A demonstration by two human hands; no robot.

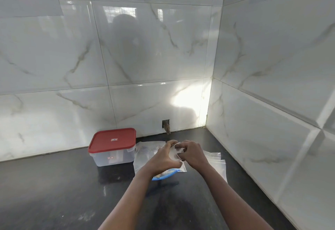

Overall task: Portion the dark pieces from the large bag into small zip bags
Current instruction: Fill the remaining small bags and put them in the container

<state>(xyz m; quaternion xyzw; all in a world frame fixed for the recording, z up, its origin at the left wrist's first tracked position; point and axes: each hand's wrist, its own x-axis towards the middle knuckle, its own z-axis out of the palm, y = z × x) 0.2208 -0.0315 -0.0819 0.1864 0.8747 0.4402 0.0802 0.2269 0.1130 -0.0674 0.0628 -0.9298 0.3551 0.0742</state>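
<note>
Both my hands hold one small clear zip bag [176,152] above the dark counter. My left hand [164,159] grips its left side with thumb and fingers spread around it. My right hand [192,154] pinches its top right edge. Under my hands sits a blue-rimmed dish [164,176] with dark pieces in it, mostly hidden. A large clear bag [145,152] lies flat behind and to the left of my hands. Several empty small zip bags [217,161] lie in a pile to the right.
A clear plastic box with a red lid [113,146] stands at the back left on the black counter [54,193]. Tiled walls close the back and right side. A small pipe stub [166,127] sticks out at the wall's base.
</note>
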